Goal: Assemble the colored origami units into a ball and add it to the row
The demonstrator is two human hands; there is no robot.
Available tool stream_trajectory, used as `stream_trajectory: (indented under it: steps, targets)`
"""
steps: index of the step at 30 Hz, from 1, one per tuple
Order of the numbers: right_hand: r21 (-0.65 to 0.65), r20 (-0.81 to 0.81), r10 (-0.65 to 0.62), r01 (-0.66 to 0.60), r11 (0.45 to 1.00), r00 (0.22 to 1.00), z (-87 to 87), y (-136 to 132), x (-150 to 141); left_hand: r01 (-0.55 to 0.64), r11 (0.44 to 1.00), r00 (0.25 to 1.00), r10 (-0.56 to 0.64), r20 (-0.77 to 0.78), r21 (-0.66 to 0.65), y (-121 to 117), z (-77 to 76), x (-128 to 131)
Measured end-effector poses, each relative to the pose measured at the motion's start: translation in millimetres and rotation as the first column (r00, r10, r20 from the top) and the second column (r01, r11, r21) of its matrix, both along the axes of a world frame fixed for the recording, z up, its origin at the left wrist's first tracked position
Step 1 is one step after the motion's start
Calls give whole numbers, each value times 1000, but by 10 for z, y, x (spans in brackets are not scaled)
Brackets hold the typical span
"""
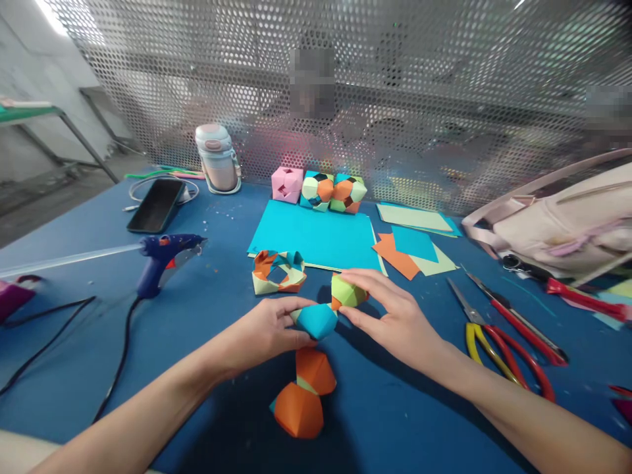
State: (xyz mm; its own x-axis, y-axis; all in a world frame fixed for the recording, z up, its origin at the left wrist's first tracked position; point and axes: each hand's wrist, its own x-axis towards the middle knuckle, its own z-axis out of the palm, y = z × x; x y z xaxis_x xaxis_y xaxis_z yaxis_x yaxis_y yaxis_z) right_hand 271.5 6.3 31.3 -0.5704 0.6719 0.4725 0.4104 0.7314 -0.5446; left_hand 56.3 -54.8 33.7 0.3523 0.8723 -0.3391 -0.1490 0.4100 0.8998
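My left hand [259, 329] is closed on a blue folded paper piece [317, 320]. Between the thumb and fingers of my right hand [397, 316] sits a lime green folded paper piece [345, 291] with orange parts. The two pieces meet at their near edges; whether they are joined I cannot tell. Just below them on the table lie two orange folded paper pieces [300, 411], touching each other. Beyond my hands rests an open ring of folded paper [280, 284] in orange, cream and blue.
Blue paper sheets [316, 230] lie in the middle, with finished paper balls [318, 191] and a pink paper cube [287, 184] behind. A glue gun [160, 263], phone [157, 205] and bottle [217, 158] are left. Scissors [486, 336], a red cutter [528, 332] and a bag [553, 210] are right.
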Motion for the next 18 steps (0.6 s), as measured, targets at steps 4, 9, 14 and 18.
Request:
stream_trajectory:
  steps: [4, 9, 14, 18]
  targets:
    - [-18, 7, 13, -13, 1000, 1000, -14, -6, 5, -8, 1000, 1000, 8, -8, 3, 2, -42, -3]
    - [-111, 8, 21, -20, 994, 1000, -16, -19, 0, -73, 997, 997, 73, 9, -27, 21, -53, 25]
    - [-198, 22, -37, 41, 979, 999, 5, -1, -9, -211, 977, 975, 211, 65, -7, 25, -30, 53]
    - [-219, 21, -61, 64, 974, 998, 8, 0, -13, -281, 955, 960, 279, 34, 100, 27, -22, 30]
